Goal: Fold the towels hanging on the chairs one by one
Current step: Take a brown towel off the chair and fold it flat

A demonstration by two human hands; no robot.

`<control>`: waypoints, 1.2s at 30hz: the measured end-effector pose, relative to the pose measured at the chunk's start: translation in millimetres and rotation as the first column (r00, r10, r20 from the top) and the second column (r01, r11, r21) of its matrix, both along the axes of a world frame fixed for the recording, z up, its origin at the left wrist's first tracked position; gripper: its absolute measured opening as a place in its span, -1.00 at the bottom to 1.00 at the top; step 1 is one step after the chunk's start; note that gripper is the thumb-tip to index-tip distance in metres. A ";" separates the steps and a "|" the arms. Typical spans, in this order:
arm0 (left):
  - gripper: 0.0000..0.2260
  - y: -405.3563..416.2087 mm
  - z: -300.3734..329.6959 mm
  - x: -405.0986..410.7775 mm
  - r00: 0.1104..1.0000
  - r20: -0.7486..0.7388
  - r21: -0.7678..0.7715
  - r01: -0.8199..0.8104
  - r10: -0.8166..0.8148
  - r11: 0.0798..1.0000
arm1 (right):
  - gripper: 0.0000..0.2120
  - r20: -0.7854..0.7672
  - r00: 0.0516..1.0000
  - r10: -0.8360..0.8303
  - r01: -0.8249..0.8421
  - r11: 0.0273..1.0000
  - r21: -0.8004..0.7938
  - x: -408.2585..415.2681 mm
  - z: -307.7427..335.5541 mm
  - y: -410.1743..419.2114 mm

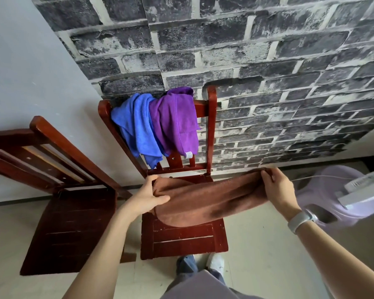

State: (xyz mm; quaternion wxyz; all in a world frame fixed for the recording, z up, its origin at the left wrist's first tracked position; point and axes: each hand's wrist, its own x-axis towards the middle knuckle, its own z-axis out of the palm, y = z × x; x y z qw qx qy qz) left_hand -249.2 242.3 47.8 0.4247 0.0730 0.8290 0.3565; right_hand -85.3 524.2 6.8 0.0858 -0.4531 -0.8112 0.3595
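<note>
A brown towel [205, 201] is stretched in the air above the seat of the red wooden chair [181, 238]. My left hand [148, 196] pinches its left end and my right hand [277, 187] grips its right end, so the cloth sags between them. A blue towel [136, 126] and a purple towel [177, 121] hang side by side over the chair's backrest, the purple one to the right with a white label at its lower corner.
A second dark red chair [63, 223] stands to the left, nothing hanging on it. A pale purple fan base [337, 195] with a white part sits on the floor at the right. A brick-patterned wall [268, 61] rises behind the chairs. My feet are below the seat.
</note>
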 end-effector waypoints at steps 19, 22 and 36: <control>-0.96 -39.1 -35.4 -3.5 0.866 -0.498 -0.039 0.017 -0.034 0.999 | -0.76 -0.094 0.982 0.162 -0.187 0.864 -0.467 30.0 0.1 6.3; -0.84 -48.1 -26.8 -4.1 0.918 -0.374 -0.048 0.122 -0.131 0.991 | -0.83 -0.039 0.940 0.338 -0.318 0.834 -0.450 26.8 8.5 -3.2; -0.90 -141.3 -51.2 -4.2 0.925 -0.261 -0.152 0.242 -0.275 0.958 | -0.96 0.341 0.780 0.524 -0.449 0.849 -0.278 29.9 -10.5 -87.4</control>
